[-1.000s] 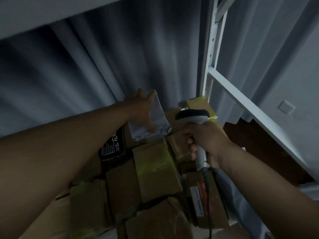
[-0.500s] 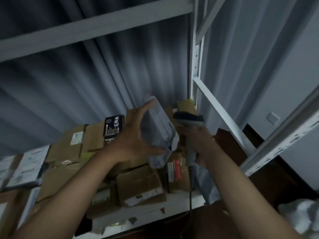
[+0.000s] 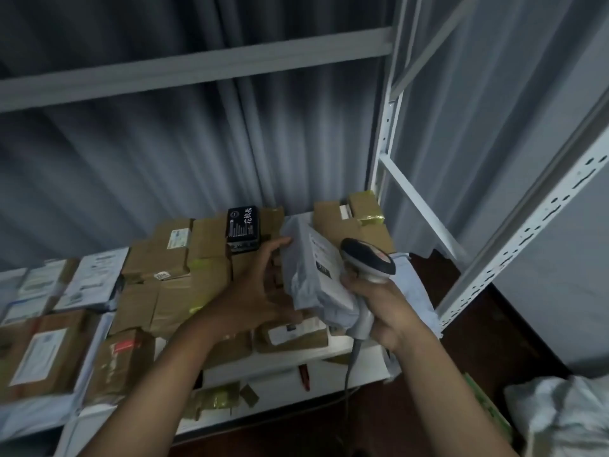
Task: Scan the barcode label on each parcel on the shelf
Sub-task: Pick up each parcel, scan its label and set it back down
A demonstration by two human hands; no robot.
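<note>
Left hand (image 3: 255, 293) grips the grey poly mailer (image 3: 314, 275), tilted above the shelf (image 3: 290, 367). Right hand (image 3: 379, 306) fingers clench the barcode scanner (image 3: 369, 258), just beside its label.

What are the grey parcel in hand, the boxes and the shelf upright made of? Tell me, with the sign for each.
Grey parcel: seemingly thin plastic film, matte; it crumples and folds where the left hand holds it.
Boxes: brown cardboard, some taped, with paper labels.
Shelf upright: likely painted metal, pale, with punched holes.
</note>
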